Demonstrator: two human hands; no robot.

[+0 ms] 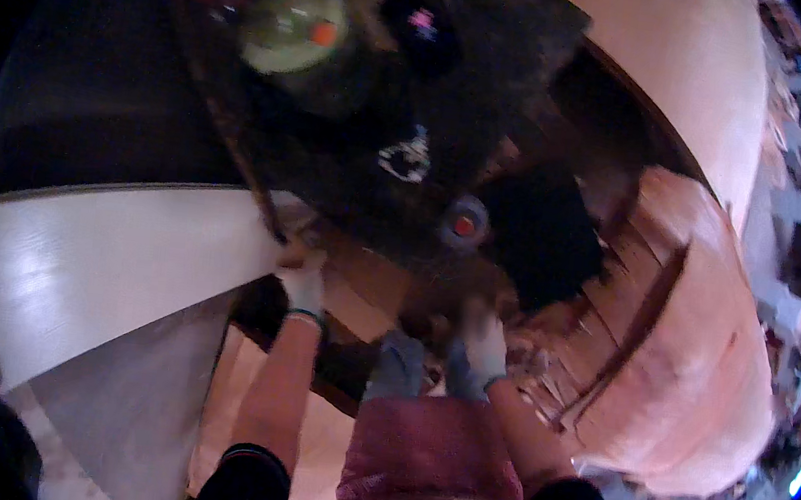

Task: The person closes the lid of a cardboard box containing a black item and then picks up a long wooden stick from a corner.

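My left hand (301, 277), in a pale glove with a dark cuff, is at the near left edge of the dark work table (349, 187). Its fingers look curled on something brownish that I cannot make out. Lower and to the right is my right hand (481, 340), also in a pale glove, just above my lap. Motion smears its fingers, and whatever may be in them does not show. A round disc with a red centre (464, 225) lies on the table beyond that hand, beside a black flat square thing (542, 230).
A pale green rounded object (296, 33) with an orange spot stands at the far left of the table. Near it lies a black item with a pink mark (422, 26). A white panel (129, 262) extends left. A large pinkish wrapped bundle (688, 365) stands at the right.
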